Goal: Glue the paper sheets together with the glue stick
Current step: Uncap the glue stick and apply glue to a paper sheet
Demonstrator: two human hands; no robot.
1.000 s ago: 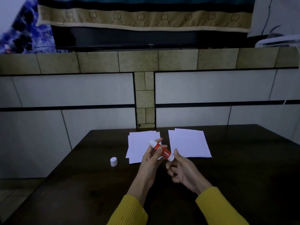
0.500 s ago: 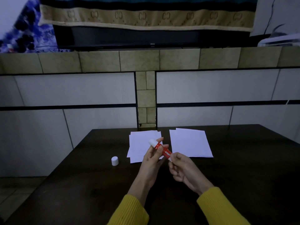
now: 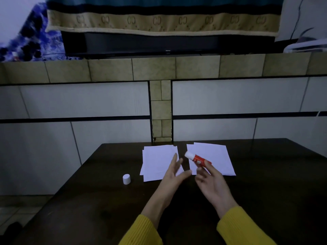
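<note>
The glue stick is held above the surface, over the near left corner of the right paper stack. Its long axis runs on a slant: the white uncapped end points up and to the left, away from the person, and the red body slopes down to the right into the fingers. The right hand pinches the lower end of the tube between thumb and fingertips, the rest of the hand loosely curled. The left hand is open and holds nothing, fingers spread and a little blurred, hovering over the near right corner of the left paper stack; whether it touches the paper is hard to tell.

Both stacks are thin white sheets, rectangular, slightly fanned so their edges do not line up, lying flat and side by side with a dark gap between them. The surface is dark, smooth wood. A small white cylindrical cap stands upright on it, left of the left stack. Ribbed yellow knit sleeves cover both wrists.
</note>
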